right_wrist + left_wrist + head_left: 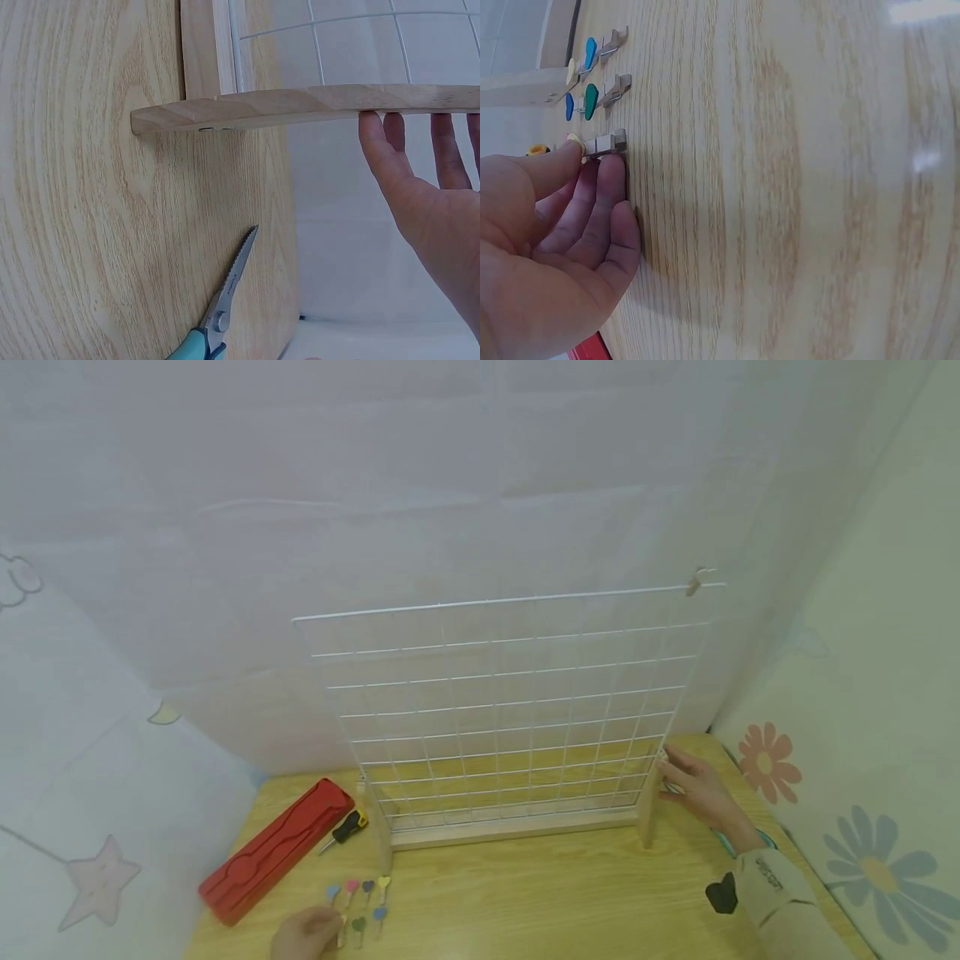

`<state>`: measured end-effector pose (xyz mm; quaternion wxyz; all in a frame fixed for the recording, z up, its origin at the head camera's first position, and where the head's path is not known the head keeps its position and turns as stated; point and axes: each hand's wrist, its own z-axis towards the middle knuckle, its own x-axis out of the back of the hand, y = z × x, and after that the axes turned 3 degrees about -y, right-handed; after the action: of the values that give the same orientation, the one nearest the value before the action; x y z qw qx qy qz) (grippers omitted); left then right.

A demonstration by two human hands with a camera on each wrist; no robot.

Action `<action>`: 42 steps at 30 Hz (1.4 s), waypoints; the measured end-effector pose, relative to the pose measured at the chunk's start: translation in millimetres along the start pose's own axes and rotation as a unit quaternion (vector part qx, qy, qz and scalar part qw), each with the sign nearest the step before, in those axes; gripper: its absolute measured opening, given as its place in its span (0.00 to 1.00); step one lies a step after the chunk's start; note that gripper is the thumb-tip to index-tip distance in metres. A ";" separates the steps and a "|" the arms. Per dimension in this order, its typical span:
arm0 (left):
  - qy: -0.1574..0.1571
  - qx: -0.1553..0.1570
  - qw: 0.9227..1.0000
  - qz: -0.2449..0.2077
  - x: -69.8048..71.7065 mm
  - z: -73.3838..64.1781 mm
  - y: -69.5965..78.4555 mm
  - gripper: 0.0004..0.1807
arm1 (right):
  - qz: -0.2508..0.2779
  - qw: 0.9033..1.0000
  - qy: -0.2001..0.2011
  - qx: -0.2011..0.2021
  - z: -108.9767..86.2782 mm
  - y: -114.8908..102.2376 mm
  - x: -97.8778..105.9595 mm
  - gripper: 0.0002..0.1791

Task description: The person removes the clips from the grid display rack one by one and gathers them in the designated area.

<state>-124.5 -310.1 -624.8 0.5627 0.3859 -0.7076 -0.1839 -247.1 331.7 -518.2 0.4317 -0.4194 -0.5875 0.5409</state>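
My left hand (pixel 306 933) pinches a small wooden clothespin (pixel 604 145) with a pale yellow heart between thumb and fingers, low over the table. Other heart-topped clothespins, among them a green one (pixel 591 101) and a blue one (pixel 591 52), lie in rows beside it. A white wire grid (pixel 487 601) stands upright in a wooden frame. On its far-right side, the fingertips of my right hand (pixel 442 202) rest against the outer face of the wooden side piece (pixel 300 101), fingers fairly straight. One clothespin (pixel 694 583) sits on the grid's top wire, near the right corner.
At the left lie a long red molded case (pixel 277 852) and a black-and-yellow screwdriver (pixel 347 827). Teal-handled scissors (pixel 221 321) lie right of the frame, close to my right forearm. Cloth-covered walls enclose the back and both sides.
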 end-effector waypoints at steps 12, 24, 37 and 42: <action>0.005 -0.001 1.000 0.018 0.1 2.4 0.9 0.14 | -0.007 1.000 0.008 -0.003 2.1 -3.9 -4.0 0.41; 0.046 -0.031 0.998 0.016 17.0 -11.6 31.1 0.19 | 0.000 1.000 -0.004 -0.002 -2.3 -9.4 -7.1 0.40; -0.010 -0.168 0.979 -0.113 15.7 -8.5 140.7 0.15 | 0.006 1.000 -0.009 0.004 -2.2 -6.9 -5.3 0.39; -0.101 -0.269 0.949 -0.130 9.9 -10.2 191.0 0.16 | 0.011 1.000 -0.006 0.008 -1.9 -5.5 -5.2 0.39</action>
<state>-180.4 -194.6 -482.6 0.5425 0.2882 -0.6286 -0.4770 -244.0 326.9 -512.9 0.4255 -0.4188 -0.5813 0.5528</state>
